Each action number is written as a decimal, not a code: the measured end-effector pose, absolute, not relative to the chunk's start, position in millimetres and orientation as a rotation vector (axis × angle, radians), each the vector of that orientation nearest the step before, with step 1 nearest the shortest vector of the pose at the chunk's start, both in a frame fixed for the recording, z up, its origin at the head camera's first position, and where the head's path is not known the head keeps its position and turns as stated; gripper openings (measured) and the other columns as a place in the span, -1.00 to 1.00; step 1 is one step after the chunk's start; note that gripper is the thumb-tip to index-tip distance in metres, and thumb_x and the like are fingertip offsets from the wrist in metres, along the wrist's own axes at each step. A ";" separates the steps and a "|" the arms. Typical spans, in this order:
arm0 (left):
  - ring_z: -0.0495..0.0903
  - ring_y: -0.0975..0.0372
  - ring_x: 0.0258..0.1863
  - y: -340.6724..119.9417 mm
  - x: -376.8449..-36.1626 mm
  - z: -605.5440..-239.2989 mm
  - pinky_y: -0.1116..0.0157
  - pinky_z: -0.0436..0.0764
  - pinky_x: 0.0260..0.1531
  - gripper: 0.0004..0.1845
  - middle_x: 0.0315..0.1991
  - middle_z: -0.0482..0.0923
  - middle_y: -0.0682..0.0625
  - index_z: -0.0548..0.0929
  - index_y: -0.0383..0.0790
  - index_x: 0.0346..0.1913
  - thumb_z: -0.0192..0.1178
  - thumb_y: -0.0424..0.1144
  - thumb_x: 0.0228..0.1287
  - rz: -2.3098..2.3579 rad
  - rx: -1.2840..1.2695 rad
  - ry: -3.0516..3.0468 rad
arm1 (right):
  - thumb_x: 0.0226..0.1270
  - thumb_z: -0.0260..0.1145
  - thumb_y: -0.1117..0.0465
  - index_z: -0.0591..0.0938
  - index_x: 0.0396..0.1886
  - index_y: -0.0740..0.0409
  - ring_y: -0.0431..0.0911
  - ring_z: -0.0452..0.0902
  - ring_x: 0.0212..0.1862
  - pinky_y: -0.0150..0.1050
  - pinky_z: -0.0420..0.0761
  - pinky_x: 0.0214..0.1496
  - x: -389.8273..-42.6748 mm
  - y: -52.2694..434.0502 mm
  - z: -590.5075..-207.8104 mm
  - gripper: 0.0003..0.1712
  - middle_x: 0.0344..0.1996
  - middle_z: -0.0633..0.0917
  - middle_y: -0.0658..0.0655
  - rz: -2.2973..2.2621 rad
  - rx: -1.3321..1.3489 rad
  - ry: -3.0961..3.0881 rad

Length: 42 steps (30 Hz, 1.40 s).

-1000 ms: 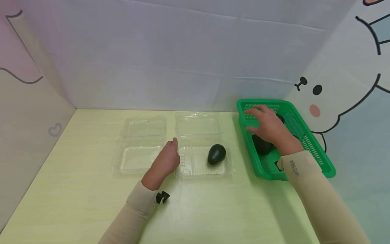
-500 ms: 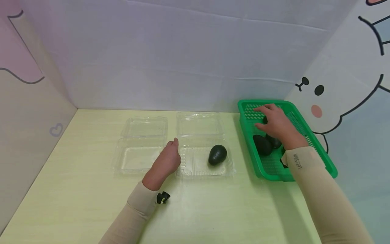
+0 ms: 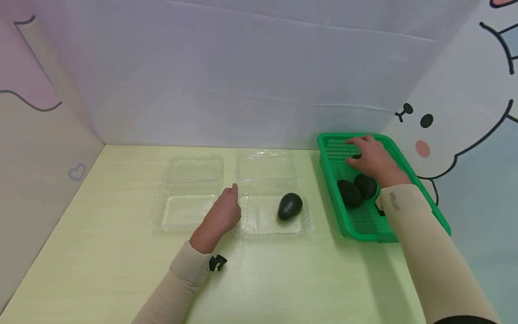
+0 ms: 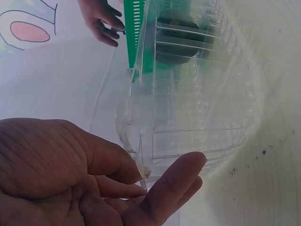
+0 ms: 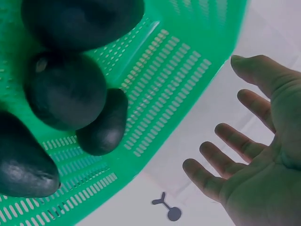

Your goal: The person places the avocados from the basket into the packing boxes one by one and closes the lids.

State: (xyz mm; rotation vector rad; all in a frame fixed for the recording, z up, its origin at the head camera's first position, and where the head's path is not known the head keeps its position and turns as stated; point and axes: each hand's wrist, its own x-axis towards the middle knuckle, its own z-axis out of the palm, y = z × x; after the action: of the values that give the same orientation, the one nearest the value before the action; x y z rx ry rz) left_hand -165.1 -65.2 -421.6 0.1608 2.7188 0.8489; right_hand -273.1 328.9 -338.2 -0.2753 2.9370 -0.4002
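Your right hand [image 3: 374,158] hovers over the far end of the green basket [image 3: 421,193], which stands at the right edge of the surface [image 3: 283,279] — fingers spread and nearly straight, holding nothing. Below your palm, dark avocados [image 3: 350,193] lie together in the basket; the right wrist view shows several of them [image 5: 66,92] touching one another on the slotted floor. Your left hand [image 3: 220,213] rests at the left rim of the right-hand clear clamshell box [image 3: 259,220], fingers loosely curved against the rim; whether it pinches the plastic you cannot tell. One avocado [image 3: 289,206] lies in that box's tray. A second open clamshell box [image 3: 182,209] sits just beside it — toward the left edge.
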 end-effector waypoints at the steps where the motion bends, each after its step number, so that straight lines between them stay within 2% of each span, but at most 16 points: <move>1: 0.51 -0.14 0.25 -65.2 -165.1 -421.4 0.01 0.58 0.09 -0.35 0.42 0.26 -0.47 0.03 -0.58 0.57 -0.14 -0.51 0.48 0.854 0.156 2.716 | 0.52 0.29 0.15 0.30 0.55 0.24 0.56 0.01 0.42 0.47 0.26 0.27 -276.0 331.0 -339.0 -0.29 0.47 0.10 0.58 -0.393 -0.263 2.932; 6: 0.51 -0.13 0.24 -65.8 -165.0 -421.2 0.00 0.58 0.11 -0.36 0.42 0.26 -0.47 0.04 -0.59 0.56 -0.15 -0.52 0.47 0.859 0.158 2.726 | 0.54 0.27 0.13 0.27 0.55 0.24 0.58 0.01 0.40 0.49 0.23 0.29 -287.6 342.2 -343.6 -0.29 0.47 0.08 0.59 -0.368 -0.200 2.909; 10: 0.54 -0.14 0.19 -65.3 -164.9 -421.3 0.00 0.59 0.07 -0.36 0.40 0.27 -0.48 0.04 -0.60 0.56 -0.14 -0.52 0.47 0.861 0.169 2.733 | 0.53 0.27 0.16 0.25 0.55 0.27 0.60 0.01 0.39 0.49 0.21 0.30 -293.2 352.3 -349.1 -0.28 0.46 0.07 0.61 -0.369 -0.162 2.907; 16: 0.53 -0.13 0.21 -65.5 -164.1 -422.4 0.01 0.58 0.08 -0.36 0.41 0.28 -0.46 0.05 -0.58 0.56 -0.14 -0.52 0.47 0.855 0.153 2.733 | 0.52 0.27 0.20 0.20 0.58 0.28 0.63 -0.01 0.37 0.52 0.18 0.29 -295.9 364.0 -360.4 -0.24 0.43 0.06 0.64 -0.387 -0.137 2.901; 20: 0.56 -0.11 0.14 -66.6 -163.7 -422.2 0.04 0.61 -0.01 -0.35 0.41 0.28 -0.46 0.05 -0.58 0.56 -0.13 -0.52 0.47 0.860 0.169 2.741 | 0.52 0.27 0.21 0.15 0.61 0.26 0.64 -0.04 0.39 0.54 0.15 0.29 -296.8 371.7 -366.7 -0.20 0.46 0.00 0.65 -0.430 -0.105 2.897; 26: 0.52 -0.12 0.24 -65.7 -164.1 -421.3 0.02 0.59 0.09 -0.35 0.43 0.27 -0.46 0.04 -0.57 0.57 -0.12 -0.49 0.49 0.860 0.169 2.747 | 0.52 0.27 0.20 0.10 0.64 0.24 0.66 0.00 0.36 0.55 0.17 0.28 -299.9 380.8 -376.5 -0.15 0.46 -0.02 0.66 -0.423 -0.072 2.882; 34: 0.52 -0.09 0.22 -64.8 -163.2 -419.6 0.03 0.59 0.08 -0.35 0.42 0.27 -0.46 0.05 -0.58 0.56 -0.12 -0.51 0.48 0.870 0.152 2.744 | 0.51 0.28 0.21 0.00 0.66 0.29 0.62 0.01 0.40 0.52 0.21 0.29 -303.1 386.5 -389.9 -0.08 0.50 -0.08 0.65 -0.414 -0.082 2.821; 42: 0.53 -0.09 0.22 -64.7 -163.7 -418.4 0.03 0.60 0.10 -0.37 0.40 0.30 -0.46 0.08 -0.60 0.55 -0.11 -0.51 0.47 0.847 0.165 2.771 | 0.50 0.26 0.16 0.02 0.63 0.34 0.69 -0.03 0.36 0.56 0.17 0.29 -304.4 387.4 -388.8 -0.10 0.48 -0.04 0.67 -0.359 -0.070 2.787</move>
State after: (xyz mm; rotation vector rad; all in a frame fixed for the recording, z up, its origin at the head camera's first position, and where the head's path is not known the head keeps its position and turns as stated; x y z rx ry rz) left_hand -163.7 -64.7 -418.4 0.1648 2.7707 0.8465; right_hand -304.4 387.4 -388.8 -0.0699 2.7870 -0.3589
